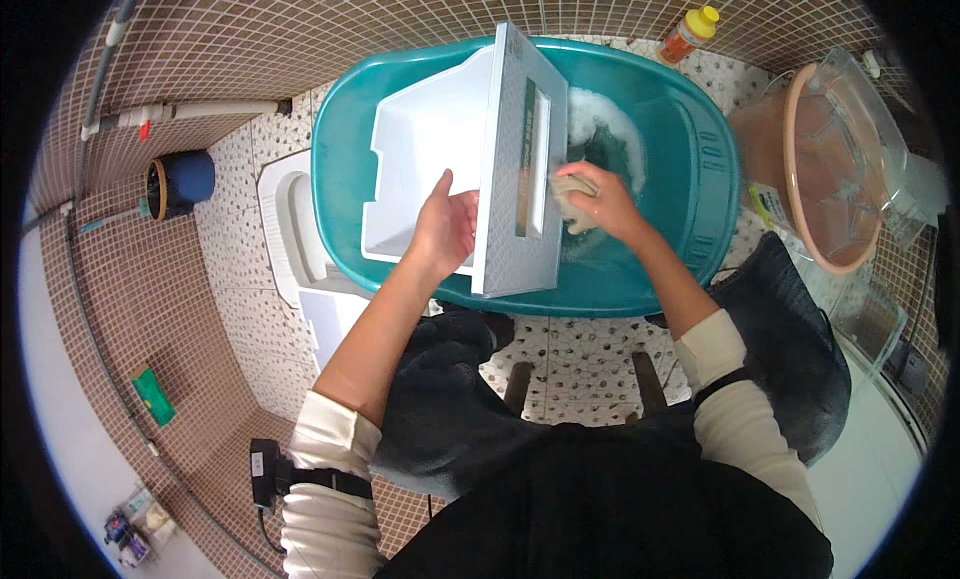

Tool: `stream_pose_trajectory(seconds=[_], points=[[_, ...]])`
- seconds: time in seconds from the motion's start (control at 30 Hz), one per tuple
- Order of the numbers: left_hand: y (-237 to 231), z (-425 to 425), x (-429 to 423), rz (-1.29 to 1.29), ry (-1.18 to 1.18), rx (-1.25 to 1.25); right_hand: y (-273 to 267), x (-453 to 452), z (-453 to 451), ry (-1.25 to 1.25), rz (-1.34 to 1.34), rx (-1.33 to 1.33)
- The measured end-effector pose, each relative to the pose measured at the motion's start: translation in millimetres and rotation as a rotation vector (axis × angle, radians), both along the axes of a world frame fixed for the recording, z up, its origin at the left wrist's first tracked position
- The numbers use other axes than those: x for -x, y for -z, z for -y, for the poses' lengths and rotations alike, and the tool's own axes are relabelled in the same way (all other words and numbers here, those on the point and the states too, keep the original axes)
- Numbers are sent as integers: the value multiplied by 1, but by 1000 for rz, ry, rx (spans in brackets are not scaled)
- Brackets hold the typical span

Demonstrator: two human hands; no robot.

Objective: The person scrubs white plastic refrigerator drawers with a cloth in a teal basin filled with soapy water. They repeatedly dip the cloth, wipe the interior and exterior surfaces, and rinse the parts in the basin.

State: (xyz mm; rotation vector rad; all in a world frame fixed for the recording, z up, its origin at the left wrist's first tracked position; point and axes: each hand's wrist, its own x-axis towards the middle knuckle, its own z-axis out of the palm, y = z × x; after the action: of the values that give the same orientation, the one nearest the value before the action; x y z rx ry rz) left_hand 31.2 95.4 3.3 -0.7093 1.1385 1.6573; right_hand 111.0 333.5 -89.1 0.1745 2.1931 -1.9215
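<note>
A white plastic drawer (pixel 431 121) stands tilted in a teal plastic tub (pixel 337 204). Its patterned front panel (pixel 501 241), with a recessed handle, faces right. My left hand (pixel 444 230) is at the drawer's near side, fingers against the back of the panel and thumb raised apart; some fingertips are hidden, so its grip is unclear. On the other side, my right hand (pixel 604 204) grips a bunched beige cloth (pixel 571 196) at the panel's front face, beside the handle. Foamy water (pixel 600 121) lies in the tub under the cloth.
A yellow-capped bottle (pixel 688 35) stands behind the tub. To the right is a large pinkish bucket (pixel 791 174) holding clear plastic parts. A squat toilet (pixel 289 226), another white plastic piece (pixel 330 320) and a blue bin (pixel 184 185) are left. Stool legs (pixel 649 380) show below.
</note>
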Motion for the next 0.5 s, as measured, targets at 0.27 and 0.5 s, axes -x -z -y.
stream_pose_trajectory(seconds=[0.27, 0.5], points=[[-17, -11, 0, 90, -136, -83, -145, -7, 60, -429, -664, -341], [-35, -15, -4, 186, -173, -143, -119, 6, 72, -540, -740, -462]])
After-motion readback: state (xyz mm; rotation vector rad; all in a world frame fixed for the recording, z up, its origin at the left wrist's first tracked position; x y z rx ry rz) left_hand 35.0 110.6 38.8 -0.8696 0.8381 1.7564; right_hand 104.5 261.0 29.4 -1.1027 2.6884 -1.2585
